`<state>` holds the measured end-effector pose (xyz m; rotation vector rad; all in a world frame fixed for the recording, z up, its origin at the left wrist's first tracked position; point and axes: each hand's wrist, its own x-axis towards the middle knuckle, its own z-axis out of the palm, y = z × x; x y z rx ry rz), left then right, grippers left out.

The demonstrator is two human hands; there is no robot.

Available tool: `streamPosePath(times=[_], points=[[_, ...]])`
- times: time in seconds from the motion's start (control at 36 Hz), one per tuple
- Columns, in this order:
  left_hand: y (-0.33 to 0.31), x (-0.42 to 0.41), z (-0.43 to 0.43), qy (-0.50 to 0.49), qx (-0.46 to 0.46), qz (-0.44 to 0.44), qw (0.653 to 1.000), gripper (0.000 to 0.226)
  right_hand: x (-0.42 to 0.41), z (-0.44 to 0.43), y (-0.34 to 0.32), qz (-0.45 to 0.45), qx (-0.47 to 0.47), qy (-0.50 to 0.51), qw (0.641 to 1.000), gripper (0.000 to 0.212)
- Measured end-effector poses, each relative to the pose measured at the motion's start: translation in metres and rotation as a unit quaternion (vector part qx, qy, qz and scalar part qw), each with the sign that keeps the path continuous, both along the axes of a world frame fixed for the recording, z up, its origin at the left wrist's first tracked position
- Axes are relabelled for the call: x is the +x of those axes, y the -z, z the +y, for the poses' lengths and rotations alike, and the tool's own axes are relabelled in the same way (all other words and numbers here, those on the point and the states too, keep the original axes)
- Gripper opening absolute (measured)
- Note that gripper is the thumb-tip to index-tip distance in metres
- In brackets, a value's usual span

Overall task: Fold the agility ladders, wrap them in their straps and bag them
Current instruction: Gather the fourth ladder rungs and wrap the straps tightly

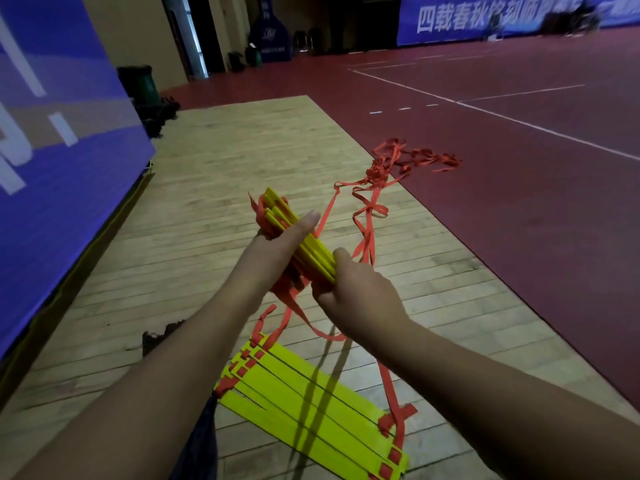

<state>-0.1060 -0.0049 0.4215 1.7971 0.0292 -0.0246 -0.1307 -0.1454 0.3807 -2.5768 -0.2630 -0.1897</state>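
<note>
A stacked bundle of yellow ladder rungs (313, 252) is held in the air between both hands. My left hand (277, 247) lies along its left side, fingers stretched toward the far end. My right hand (356, 296) grips the near end. Orange straps (369, 237) trail from the bundle to a tangled heap of strap (412, 161) on the red floor. Below my arms, a second set of yellow rungs (311, 400) lies side by side on the wooden floor, joined by orange strap. A dark blue bag (197, 445) shows partly under my left forearm.
A blue banner wall (62, 168) runs along the left. The wooden floor panel (214, 174) borders a red court floor (519, 202) with white lines. A green bin (138, 81) and dark clutter stand at the far left corner.
</note>
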Motion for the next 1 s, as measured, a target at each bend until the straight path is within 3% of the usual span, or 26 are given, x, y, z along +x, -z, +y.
streamPosePath(times=[0.17,0.28,0.42,0.56,0.67,0.75,0.92,1.0], points=[[0.005,0.004,-0.002,-0.073,-0.012,-0.047,0.996,0.043,-0.002,0.001,-0.004,-0.015,0.0,-0.024,1.0,0.035],[0.0,0.006,-0.006,-0.075,-0.071,-0.089,0.991,0.036,0.002,-0.002,-0.012,0.069,0.104,-0.065,0.99,0.049],[-0.007,0.005,-0.007,-0.069,-0.127,-0.122,0.982,0.022,0.012,-0.018,-0.018,0.166,0.252,-0.119,0.946,0.074],[-0.006,0.001,-0.013,-0.08,-0.09,-0.133,0.984,0.025,0.004,-0.01,-0.013,0.121,0.216,-0.118,0.962,0.078],[-0.004,0.001,-0.017,-0.037,-0.071,-0.106,0.991,0.02,-0.002,-0.008,-0.008,0.015,0.048,-0.089,0.995,0.066],[-0.005,0.0,-0.019,-0.007,-0.101,-0.093,0.991,0.016,-0.007,-0.001,-0.001,-0.041,0.012,-0.064,0.997,0.066],[-0.006,-0.004,-0.02,-0.017,-0.167,-0.143,0.975,0.02,-0.011,0.013,0.002,-0.063,0.069,-0.076,0.993,0.071],[-0.011,-0.001,-0.015,-0.012,-0.191,-0.165,0.968,0.022,-0.012,0.01,-0.007,0.03,0.205,-0.131,0.97,0.075]])
